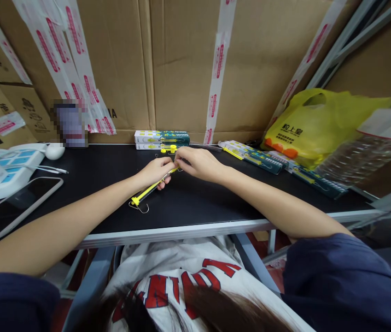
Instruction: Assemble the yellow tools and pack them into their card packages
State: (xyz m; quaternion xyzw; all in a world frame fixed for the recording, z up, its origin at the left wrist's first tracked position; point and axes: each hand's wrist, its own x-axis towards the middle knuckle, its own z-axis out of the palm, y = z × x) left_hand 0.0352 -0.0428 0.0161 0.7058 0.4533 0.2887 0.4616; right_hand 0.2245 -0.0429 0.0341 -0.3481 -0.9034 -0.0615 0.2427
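Note:
A slim yellow spring scale (pixel 151 189) with a wire hook at its lower end slants over the black tabletop. My left hand (pixel 157 171) is closed around its upper part. At that upper end, the fingers of my right hand (pixel 197 162) are pinched, touching the small metal hook there; the fingertips are partly hidden. Just behind my hands lies another yellow piece (pixel 169 149), partly covered by my right hand. Two stacked printed boxes (pixel 161 139) showing pictures of a hooked scale stand against the cardboard at the back.
More printed boxes (pixel 262 159) lie at the right, near a yellow plastic bag (pixel 323 122) and a large clear bottle (pixel 357 154). To the left are a power strip (pixel 26 161), a tablet (pixel 19 207) and an upright phone (pixel 70 124). A cardboard wall (pixel 181 69) closes the back.

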